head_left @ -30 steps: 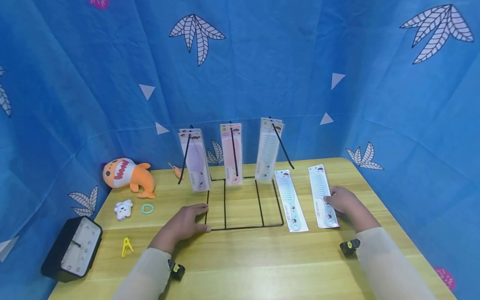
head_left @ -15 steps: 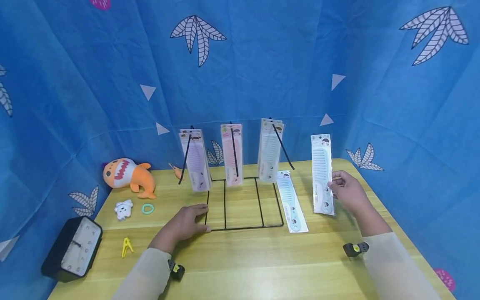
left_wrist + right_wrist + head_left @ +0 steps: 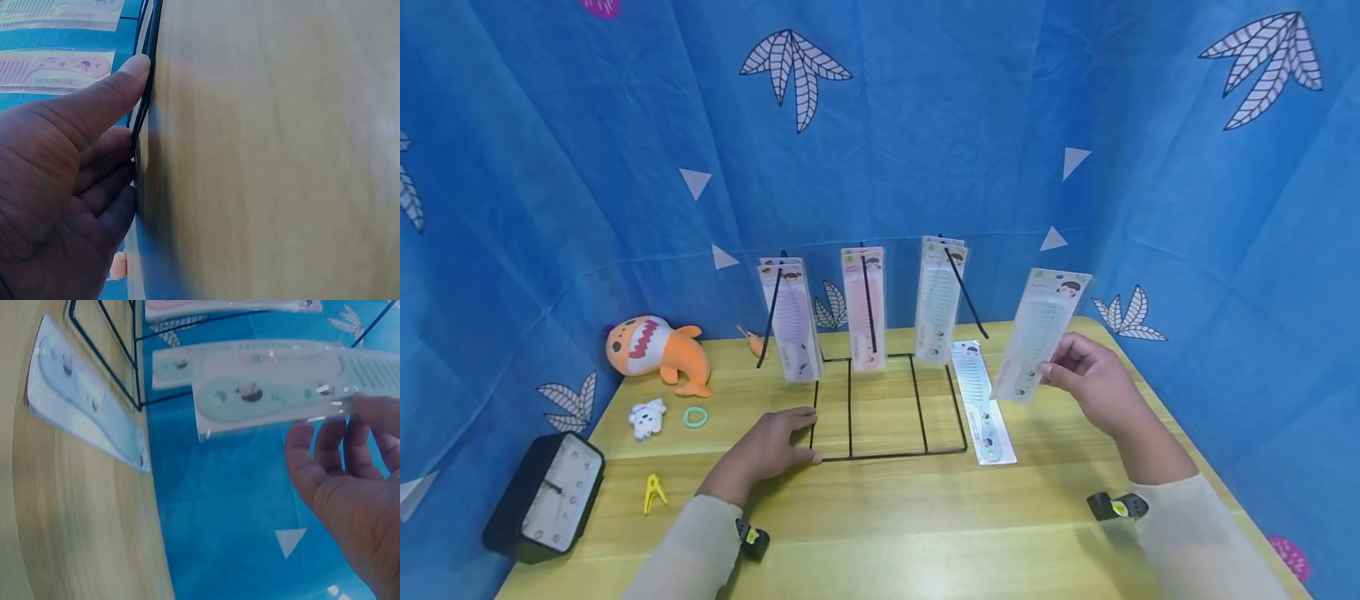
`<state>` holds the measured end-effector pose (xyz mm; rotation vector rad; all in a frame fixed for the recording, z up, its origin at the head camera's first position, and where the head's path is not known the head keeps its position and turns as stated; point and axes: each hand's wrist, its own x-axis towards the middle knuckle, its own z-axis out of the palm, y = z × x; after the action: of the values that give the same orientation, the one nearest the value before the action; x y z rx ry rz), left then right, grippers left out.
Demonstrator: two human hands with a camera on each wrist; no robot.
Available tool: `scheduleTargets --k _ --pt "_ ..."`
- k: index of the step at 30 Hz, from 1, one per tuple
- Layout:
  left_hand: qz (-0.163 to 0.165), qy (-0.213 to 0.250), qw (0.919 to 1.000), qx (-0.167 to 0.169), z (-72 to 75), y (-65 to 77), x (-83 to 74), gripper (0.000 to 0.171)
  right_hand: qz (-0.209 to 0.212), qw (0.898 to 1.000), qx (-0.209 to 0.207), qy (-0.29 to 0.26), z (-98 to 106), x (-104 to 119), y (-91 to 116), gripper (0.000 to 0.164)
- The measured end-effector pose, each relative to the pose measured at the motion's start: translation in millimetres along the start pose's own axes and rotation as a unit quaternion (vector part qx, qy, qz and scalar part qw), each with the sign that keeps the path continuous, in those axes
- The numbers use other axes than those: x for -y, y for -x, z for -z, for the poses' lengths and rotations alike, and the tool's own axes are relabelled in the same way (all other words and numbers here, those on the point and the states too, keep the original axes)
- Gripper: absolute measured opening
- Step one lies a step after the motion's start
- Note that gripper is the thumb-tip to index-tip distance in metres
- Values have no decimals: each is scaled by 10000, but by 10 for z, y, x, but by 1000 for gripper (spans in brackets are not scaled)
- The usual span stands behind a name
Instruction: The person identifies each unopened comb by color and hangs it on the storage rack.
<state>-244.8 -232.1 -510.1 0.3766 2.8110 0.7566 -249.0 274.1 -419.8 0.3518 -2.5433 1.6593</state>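
Observation:
My right hand (image 3: 1090,379) pinches the edge of a pale blue comb in a clear packet (image 3: 1037,333), held up off the table and tilted, its top leaning right. In the right wrist view, the thumb and fingers grip the packet (image 3: 262,394). Another packaged blue comb (image 3: 981,408) lies flat beside the black wire rack (image 3: 887,456). On the rack's arms hang purple comb packets (image 3: 792,321), pink comb packets (image 3: 863,308) and pale blue-green comb packets (image 3: 938,304). My left hand (image 3: 767,446) rests at the rack's left front corner, thumb and fingers spread, touching the wire.
On the left are an orange shark plush (image 3: 662,350), a white bear-like figure (image 3: 647,418), a green hair ring (image 3: 696,417), a yellow clip (image 3: 654,494) and a black clock (image 3: 550,500). Blue patterned cloth (image 3: 880,167) stands behind the wooden table (image 3: 925,525).
My right hand has lifted the right-hand comb packet off the table, then brought it slightly left and tilted it. My left hand stays at the rack.

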Motion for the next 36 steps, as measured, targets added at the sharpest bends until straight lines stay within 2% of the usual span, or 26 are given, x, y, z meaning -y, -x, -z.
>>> scheduleTargets --k 5,11,16,20,28,36 --pt "35 26 10000 25 1 -6 -4 70 535 9976 339 -279 -68 91 78 43" --pt "103 -19 9999 51 9 -4 -23 70 1007 9875 1092 -519 -145 90 126 51" --pt "88 10 10000 40 9 9 -30 70 1087 9776 1685 -643 -260 80 135 47" --pt "6 14 10000 19 7 16 -22 70 1043 9731 1957 -619 -354 69 133 46" --pt "-124 36 9999 10 22 33 -22 72 1000 9672 2211 -748 -483 -2 110 42" --pt "-122 33 9999 -13 19 26 -28 72 853 9696 2176 -728 -542 -70 98 35"
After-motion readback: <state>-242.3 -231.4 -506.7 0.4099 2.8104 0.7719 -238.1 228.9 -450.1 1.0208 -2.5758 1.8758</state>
